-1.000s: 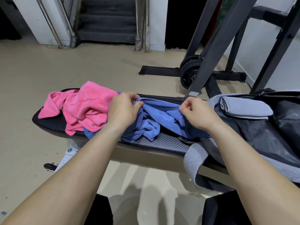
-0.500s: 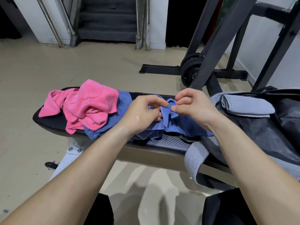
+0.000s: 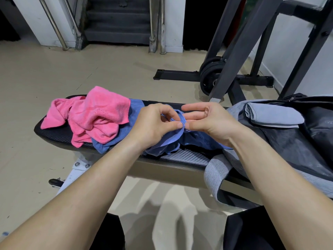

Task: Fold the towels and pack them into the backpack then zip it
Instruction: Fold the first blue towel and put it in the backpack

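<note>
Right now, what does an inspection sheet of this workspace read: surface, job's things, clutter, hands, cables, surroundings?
Surface: black bench, towels on its left and middle, backpack on its right end.
Job's things: blue towel bunched mid-bench; pink towel crumpled, partly over it; grey towel folded, on the backpack.
Clutter: nothing seen.
Hands: left hand and right hand both pinch the blue towel's edge.
Cables: nothing seen.
Surroundings: weight plates, dark rack frame, stairs beyond.

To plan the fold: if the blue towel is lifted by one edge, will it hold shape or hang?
Probably hangs limp: the blue towel bunches in soft folds. Likely light: left hand and right hand hold its edge by fingertip pinches.
</note>
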`<state>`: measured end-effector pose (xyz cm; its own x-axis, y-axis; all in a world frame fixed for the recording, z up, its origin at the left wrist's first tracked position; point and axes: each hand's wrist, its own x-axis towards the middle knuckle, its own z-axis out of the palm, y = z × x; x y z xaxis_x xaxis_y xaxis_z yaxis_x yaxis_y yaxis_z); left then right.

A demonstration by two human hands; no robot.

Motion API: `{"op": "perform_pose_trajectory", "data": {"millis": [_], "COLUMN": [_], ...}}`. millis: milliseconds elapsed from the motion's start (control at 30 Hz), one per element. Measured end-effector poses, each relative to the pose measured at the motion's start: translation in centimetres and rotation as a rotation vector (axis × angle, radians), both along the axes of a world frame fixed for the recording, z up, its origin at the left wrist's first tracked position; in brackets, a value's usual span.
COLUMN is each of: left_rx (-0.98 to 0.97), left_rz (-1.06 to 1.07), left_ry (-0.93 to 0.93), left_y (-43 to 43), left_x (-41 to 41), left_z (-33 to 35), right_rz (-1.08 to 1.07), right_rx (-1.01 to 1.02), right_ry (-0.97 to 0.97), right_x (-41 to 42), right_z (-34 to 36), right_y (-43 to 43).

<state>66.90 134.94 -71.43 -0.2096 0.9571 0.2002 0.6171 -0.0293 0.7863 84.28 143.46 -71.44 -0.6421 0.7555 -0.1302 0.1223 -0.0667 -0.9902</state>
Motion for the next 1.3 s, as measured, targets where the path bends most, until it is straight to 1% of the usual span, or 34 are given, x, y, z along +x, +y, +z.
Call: {"op": "perform_pose_trajectory", "data": {"millis": [133, 333, 433, 533, 633, 767, 833, 900, 1067, 1233, 1300], "left_rx": [0.022, 0.068, 0.068, 0.061, 0.076, 0.084, 0.085, 0.087, 0.099, 0.049, 0.036], "left_rz": [-0.035, -0.051, -0.068, -0.036, -0.004, 0.021, 0.024, 0.036, 0.042, 0.049, 0.046], "left_ry": [0.036, 0.22, 0.291, 0.307, 0.292, 0.227, 0.204, 0.182, 0.2, 0.363, 0.404], "left_y": [0.0, 0.2, 0.4, 0.4, 0.6, 0.6, 0.6, 0.6, 0.4, -0.1, -0.4], "left_x": [-0.3, -0.6, -0.5, -0.6, -0.8, -1.0, -0.9, -0.9, -1.4, -1.9, -1.7], "left_z": [-0.3, -0.6, -0.8, -1.0, -1.1, -1.2, -1.1, -1.1, -1.3, -1.2, -1.3], "right_rz": [0.048, 0.136, 0.109, 0.076, 0.037, 0.033, 0.0, -0.029, -0.036, -0.192, -0.229], "right_rx": [-0.013, -0.012, -0.018, -0.029, 0.066, 0.324, 0.444, 0.513, 0.518, 0.508, 0.474], "right_ry": [-0.01, -0.006, -0.003, 0.009, -0.054, -0.216, -0.253, -0.262, -0.232, -0.225, -0.216], "right_x": [0.1, 0.3, 0.4, 0.4, 0.6, 0.2, -0.3, -0.5, -0.6, -0.9, -1.2], "right_z": [0.0, 0.0, -0.2, -0.5, -0.5, -0.6, -0.8, -0.9, -1.2, -1.8, -1.8], "right_y": [-0.1, 0.0, 0.2, 0.2, 0.2, -0.4, -0.7, -0.7, -0.3, 0.1, 0.1]}}
